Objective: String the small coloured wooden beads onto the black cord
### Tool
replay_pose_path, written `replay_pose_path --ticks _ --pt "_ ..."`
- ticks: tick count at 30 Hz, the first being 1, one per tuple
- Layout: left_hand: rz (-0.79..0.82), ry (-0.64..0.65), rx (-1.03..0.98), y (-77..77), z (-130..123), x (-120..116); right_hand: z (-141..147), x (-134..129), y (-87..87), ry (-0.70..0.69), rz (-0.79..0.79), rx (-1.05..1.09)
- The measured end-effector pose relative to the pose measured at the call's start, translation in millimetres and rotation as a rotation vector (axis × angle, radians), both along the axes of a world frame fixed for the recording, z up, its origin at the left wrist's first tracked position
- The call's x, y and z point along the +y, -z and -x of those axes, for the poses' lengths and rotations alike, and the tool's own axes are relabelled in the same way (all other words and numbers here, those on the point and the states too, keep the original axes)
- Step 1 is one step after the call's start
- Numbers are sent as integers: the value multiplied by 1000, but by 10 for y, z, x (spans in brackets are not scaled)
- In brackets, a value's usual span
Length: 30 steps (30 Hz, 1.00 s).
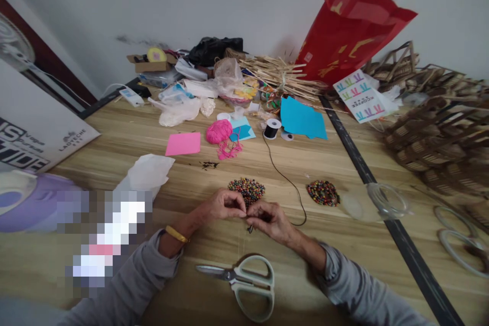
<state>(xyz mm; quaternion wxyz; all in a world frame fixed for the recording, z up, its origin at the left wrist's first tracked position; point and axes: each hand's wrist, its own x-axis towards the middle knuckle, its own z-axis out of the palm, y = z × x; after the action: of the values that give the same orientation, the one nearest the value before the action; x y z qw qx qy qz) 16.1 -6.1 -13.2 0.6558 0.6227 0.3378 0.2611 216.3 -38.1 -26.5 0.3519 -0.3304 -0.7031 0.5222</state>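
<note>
My left hand [225, 205] and my right hand [272, 219] meet at the middle of the table, thumbs and forefingers pinched together. A thin black cord [284, 177] curves from its spool [272, 129] round to my right hand, which grips it; a short dark loop of it shows below the fingers. What my left fingertips pinch is too small to make out. Just beyond the hands lies a heap of multicoloured beads [247, 189]. To the right is a coiled string of similar beads [323, 193]. Large scissors [244, 281] with pale handles lie in front of me.
A pink card [183, 143], pink yarn [219, 132] and blue sheets [303, 118] lie farther back. Behind them are plastic bags, thin wooden strips [277, 74] and a red bag [351, 35]. Woven baskets [431, 137] crowd the right; a white box [42, 122] stands left.
</note>
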Motion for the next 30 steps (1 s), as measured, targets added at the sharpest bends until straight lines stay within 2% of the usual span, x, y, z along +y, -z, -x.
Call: replay_pose_path --ticks 6,14,21,25,30 --pt "73 20 -17 17 -6 -8 6 -1 8 32 -32 -23" --pt "-6 57 10 18 16 -8 -29 -9 -30 -15 -143 -88" --pt "8 92 -22 -12 51 -17 -89 23 -137 -129 -374 -255" --pt "26 56 -47 23 69 4 -99 8 -239 -253 -544 -463" --pt "-9 44 -31 50 78 13 -200 -44 -320 -266 -611 -642"
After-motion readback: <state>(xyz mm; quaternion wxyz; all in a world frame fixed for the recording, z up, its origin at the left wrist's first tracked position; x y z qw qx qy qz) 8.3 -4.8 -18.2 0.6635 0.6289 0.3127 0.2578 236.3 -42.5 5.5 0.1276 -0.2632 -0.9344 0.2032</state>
